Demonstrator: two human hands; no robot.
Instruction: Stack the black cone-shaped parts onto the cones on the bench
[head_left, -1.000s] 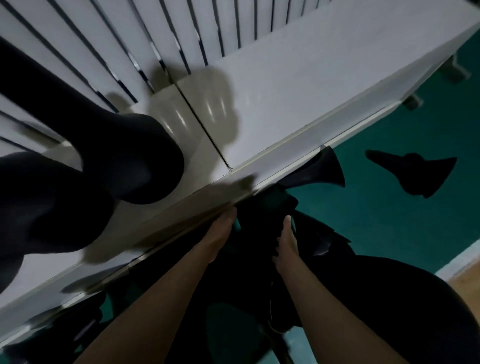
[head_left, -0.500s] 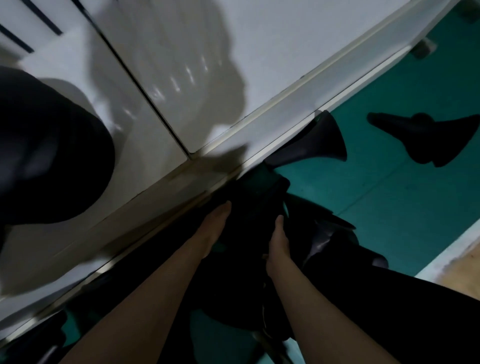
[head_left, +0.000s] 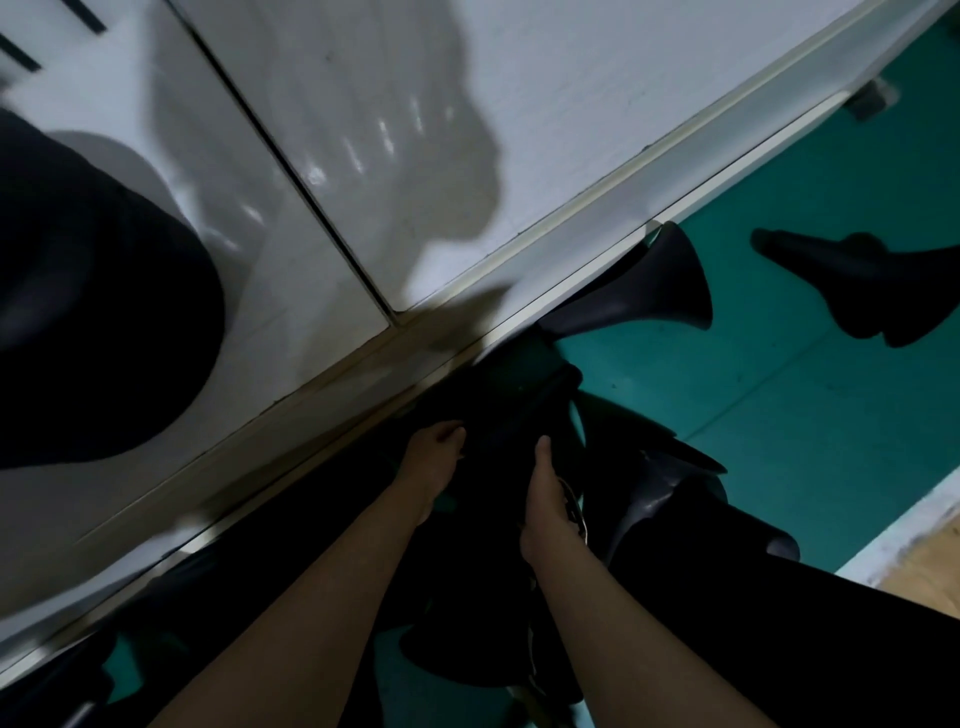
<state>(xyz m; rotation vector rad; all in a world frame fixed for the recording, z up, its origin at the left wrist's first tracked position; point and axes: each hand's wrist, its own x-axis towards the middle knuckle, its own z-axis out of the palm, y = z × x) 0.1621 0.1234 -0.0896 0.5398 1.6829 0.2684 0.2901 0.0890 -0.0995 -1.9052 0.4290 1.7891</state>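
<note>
Below the front edge of the white bench (head_left: 545, 130), my left hand (head_left: 428, 462) and my right hand (head_left: 545, 499) press against the two sides of a black cone-shaped part (head_left: 498, 431) in the dark. A stack of black cones (head_left: 88, 312) stands on the bench at the far left, cut off by the frame. Another black cone (head_left: 649, 291) lies on its side at the bench edge, its flared mouth facing right. More black parts (head_left: 665, 467) are piled just right of my right hand.
A pair of black cones (head_left: 872, 280) lies on the green floor (head_left: 779, 405) at the right. A pale floor border (head_left: 883, 545) runs along the lower right. A bench foot (head_left: 872, 98) shows at the top right. Dark shapes sit under the bench at the lower left.
The view has tipped down and moved closer, so the slatted wall has left the frame and the bench stack has slid left. Both hands stay on the black part under the edge.
</note>
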